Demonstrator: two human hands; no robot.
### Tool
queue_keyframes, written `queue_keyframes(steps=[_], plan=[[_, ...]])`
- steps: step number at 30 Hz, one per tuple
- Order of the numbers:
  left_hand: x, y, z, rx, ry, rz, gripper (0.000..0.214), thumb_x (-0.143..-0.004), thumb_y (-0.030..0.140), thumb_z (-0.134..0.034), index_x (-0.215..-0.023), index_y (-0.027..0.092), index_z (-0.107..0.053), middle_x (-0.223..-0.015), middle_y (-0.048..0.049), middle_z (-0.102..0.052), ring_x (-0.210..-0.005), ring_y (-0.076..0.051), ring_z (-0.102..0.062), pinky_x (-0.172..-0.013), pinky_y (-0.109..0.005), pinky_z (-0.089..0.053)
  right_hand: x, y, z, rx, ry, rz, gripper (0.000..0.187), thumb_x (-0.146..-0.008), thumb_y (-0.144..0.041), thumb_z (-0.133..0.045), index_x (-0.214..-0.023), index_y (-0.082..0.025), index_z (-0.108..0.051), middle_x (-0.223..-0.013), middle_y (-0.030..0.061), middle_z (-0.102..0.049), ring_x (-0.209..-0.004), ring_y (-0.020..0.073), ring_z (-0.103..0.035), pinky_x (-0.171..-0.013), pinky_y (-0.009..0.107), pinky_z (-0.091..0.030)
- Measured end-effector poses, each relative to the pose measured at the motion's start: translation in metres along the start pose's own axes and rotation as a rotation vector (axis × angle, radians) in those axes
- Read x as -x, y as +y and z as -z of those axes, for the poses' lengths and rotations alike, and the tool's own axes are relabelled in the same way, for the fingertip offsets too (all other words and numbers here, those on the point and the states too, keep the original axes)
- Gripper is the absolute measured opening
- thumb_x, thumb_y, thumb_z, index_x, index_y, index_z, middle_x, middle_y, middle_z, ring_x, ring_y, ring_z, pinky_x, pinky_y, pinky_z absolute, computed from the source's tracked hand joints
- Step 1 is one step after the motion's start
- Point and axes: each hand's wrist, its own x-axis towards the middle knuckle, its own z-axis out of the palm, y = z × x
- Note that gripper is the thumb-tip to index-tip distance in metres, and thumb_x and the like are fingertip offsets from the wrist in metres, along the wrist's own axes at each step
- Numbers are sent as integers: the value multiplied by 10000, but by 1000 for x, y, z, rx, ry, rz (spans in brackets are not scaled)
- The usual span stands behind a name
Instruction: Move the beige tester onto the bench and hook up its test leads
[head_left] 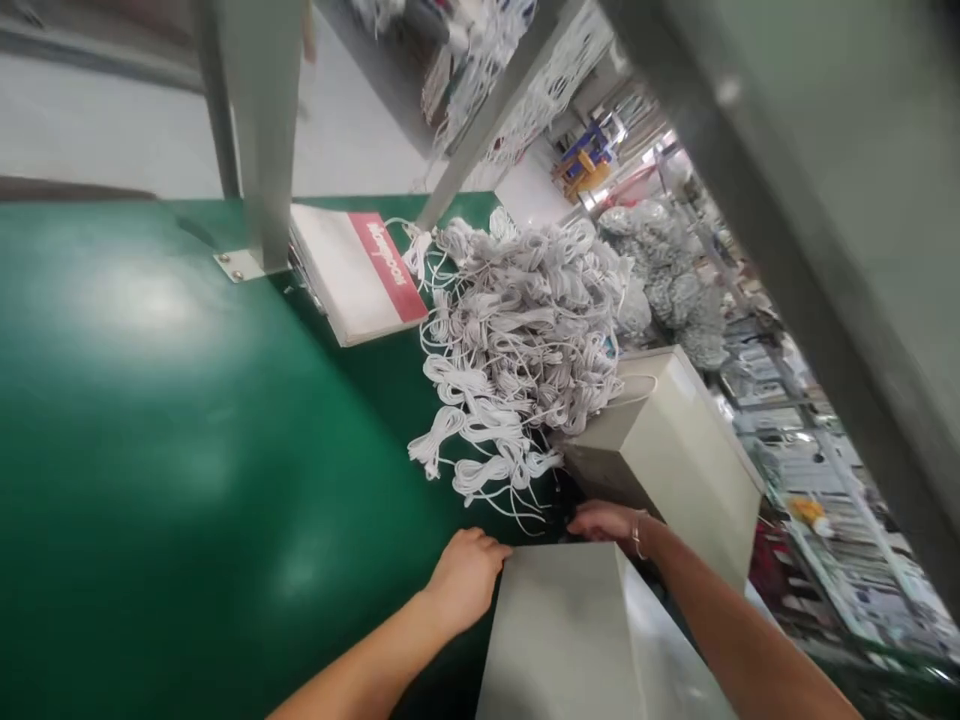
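A pale grey box (562,630) sits nearest, its far edge gripped by the left hand (465,580) curled over one corner and the right hand (607,520) fingers-down at the other, not yet lifted, a heap of white cord bundles (517,340) just beyond

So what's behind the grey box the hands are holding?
Behind the grey box sits another box, then a pile of white cords. The box's inside is hidden; both hands grip its far edge.

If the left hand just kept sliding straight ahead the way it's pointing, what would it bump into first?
Most likely the pile of white coiled cords. The left hand grips the far edge of a grey box, knuckles facing the nearest bundles just beyond; depth is hard to judge.
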Motion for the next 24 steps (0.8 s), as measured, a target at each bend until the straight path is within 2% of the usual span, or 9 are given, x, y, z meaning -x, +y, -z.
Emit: queue_keyframes(steps=[4,7,11,15,18,21,24], plan=[[5,4,1,204,-16,100,362,-799,211,-327,-1110,265,-506,-1079,-13,-586,-957,-200,-509,-847,-344,-386,-29,0,-33,68,-363,-253,100,-467,-85,-646,-538,-111,-581,-541,64,-640,-517,180,-597,-499,270,-479],[12,11,-9,372,-89,188,391,-785,239,-350,-1158,286,-459,-1203,12,-497,-1037,-194,-481,-918,-319,-363,-41,-2,-42,56,-484,-299,176,-502,-135,-664,-655,-93,-588,-691,108,-669,-649,205,-620,-597,298,-485],[19,22,-26,564,-121,406,488,-785,317,-358,-1261,211,-329,-1356,-52,-290,-1149,-214,-397,-966,-312,-320,-41,1,-34,31,-466,-237,237,-602,-257,-666,-775,-158,-536,-836,50,-651,-735,160,-595,-659,288,-462],[20,31,-36,710,-116,544,519,-818,316,-291,-1313,185,-211,-1415,-51,-142,-1258,-176,-230,-998,-285,-269,-38,14,-32,35,-464,-220,311,-537,-269,-732,-730,-165,-512,-675,-24,-599,-636,142,-570,-635,278,-439],[21,36,-40,712,-137,611,507,-824,301,-290,-1316,209,-207,-1417,-37,-141,-1272,-178,-194,-999,-310,-269,-40,20,-34,26,-462,-222,347,-549,-320,-729,-754,-184,-485,-615,-59,-553,-587,125,-546,-602,267,-421],[21,39,-47,651,-92,666,484,-813,261,-318,-1293,213,-278,-1395,-55,-213,-1243,-199,-273,-967,-322,-318,-44,20,-35,31,-484,-233,379,-545,-347,-729,-777,-182,-479,-616,-56,-547,-564,118,-529,-566,261,-409],[22,39,-57,634,-29,650,452,-795,235,-354,-1240,167,-389,-1356,-99,-296,-1206,-214,-343,-922,-295,-377,-48,18,-32,28,-502,-223,390,-530,-342,-740,-771,-174,-483,-659,-46,-541,-612,120,-526,-580,259,-412]])
